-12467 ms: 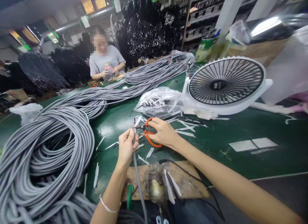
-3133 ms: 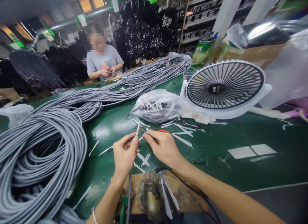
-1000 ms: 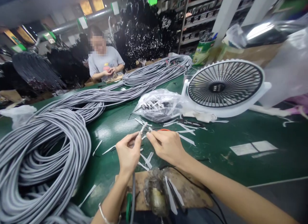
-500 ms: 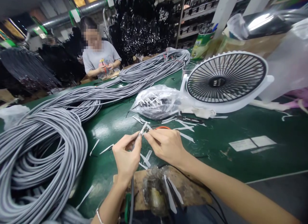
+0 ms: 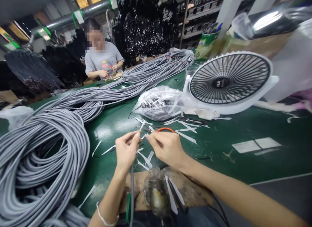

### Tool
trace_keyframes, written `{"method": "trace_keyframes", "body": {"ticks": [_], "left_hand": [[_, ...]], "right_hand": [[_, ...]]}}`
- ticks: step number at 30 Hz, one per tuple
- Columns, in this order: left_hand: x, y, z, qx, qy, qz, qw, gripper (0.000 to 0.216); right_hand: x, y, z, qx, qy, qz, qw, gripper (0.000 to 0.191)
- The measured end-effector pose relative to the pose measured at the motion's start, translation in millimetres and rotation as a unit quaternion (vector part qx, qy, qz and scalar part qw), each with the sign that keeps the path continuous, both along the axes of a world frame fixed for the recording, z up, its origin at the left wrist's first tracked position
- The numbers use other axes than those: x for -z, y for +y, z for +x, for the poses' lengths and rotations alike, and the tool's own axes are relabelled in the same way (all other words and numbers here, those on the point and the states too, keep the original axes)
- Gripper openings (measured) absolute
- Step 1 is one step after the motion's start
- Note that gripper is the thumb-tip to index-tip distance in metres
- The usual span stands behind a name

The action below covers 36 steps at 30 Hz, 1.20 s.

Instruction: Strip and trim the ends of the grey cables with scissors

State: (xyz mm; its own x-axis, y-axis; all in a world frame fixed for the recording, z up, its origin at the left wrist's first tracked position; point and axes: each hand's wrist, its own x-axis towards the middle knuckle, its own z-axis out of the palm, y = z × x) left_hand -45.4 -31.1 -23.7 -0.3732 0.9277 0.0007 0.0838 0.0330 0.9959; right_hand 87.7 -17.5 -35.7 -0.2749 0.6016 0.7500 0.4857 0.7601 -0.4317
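My left hand is closed in a pinch on a grey cable, which hangs down below the wrist. The cable's pale, whitish tip sticks up past the thumb and forefinger. A little to the right, my right hand is closed too, its thumb and fingertips pressed together. Whatever those fingertips hold is too small to make out. Just behind that hand lies a tool with an orange handle, mostly covered. White strips lie scattered on the green table about both hands.
Thick coils of grey cable fill the left side. Ahead are a clear plastic bag of small parts and a white fan. A wooden board with a worn metal device sits nearest me. A person works across the table.
My hands have moved slightly apart, leaving the cable tip in my left hand only. My left hand has shifted a little left. Across the table, the person's hands have lowered.
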Motion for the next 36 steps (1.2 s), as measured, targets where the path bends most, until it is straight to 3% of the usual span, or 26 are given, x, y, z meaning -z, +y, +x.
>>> {"method": "trace_keyframes", "body": {"ticks": [2, 7, 14, 19, 21, 23, 25, 26, 28, 31, 36], "left_hand": [[0.1, -2.3, 2.9, 0.013, -0.016, 0.005, 1.0, 0.033], [0.8, -5.6, 5.5, 0.013, -0.018, 0.018, 1.0, 0.032], [-4.5, -7.9, 7.5, 0.005, 0.016, 0.037, 0.999, 0.029], [0.0, -9.9, 10.8, 0.025, 0.084, 0.052, 0.995, 0.022], [4.5, -6.8, 8.8, 0.002, 0.12, 0.045, 0.992, 0.02], [8.5, -1.1, 4.4, -0.026, 0.135, 0.006, 0.991, 0.018], [9.7, 4.7, -0.4, -0.03, 0.089, -0.036, 0.995, 0.02], [9.0, 6.8, -2.1, -0.02, 0.046, -0.045, 0.998, 0.023], [5.3, 8.2, -2.8, 0.009, -0.039, -0.036, 0.999, 0.033], [-1.5, 4.8, 1.5, 0.039, -0.08, -0.009, 0.996, 0.04], [-3.9, -1.8, 7.1, 0.045, -0.058, 0.002, 0.997, 0.038]], "right_hand": [[-0.1, 9.5, 4.8, 0.058, -0.023, -0.02, 0.998, 0.041], [-0.5, 13.5, 6.5, 0.077, -0.064, -0.036, 0.994, 0.042], [-0.4, 14.1, 4.8, 0.056, -0.056, -0.09, 0.993, 0.043], [1.6, 13.0, 2.4, 0.01, 0.006, -0.145, 0.989, 0.048], [2.2, 5.2, -0.9, -0.036, 0.031, -0.094, 0.994, 0.049], [2.3, -4.7, -4.5, -0.11, 0.042, 0.015, 0.993, 0.049], [3.0, -10.7, -6.5, -0.155, 0.039, 0.082, 0.984, 0.047], [3.7, -10.7, -6.5, -0.145, 0.027, 0.073, 0.986, 0.045], [5.4, -4.8, -4.4, -0.06, -0.011, -0.007, 0.998, 0.043], [6.4, 10.2, 1.2, 0.046, -0.06, -0.1, 0.992, 0.043], [2.8, 18.6, 3.9, 0.055, -0.079, -0.142, 0.985, 0.042]]}}
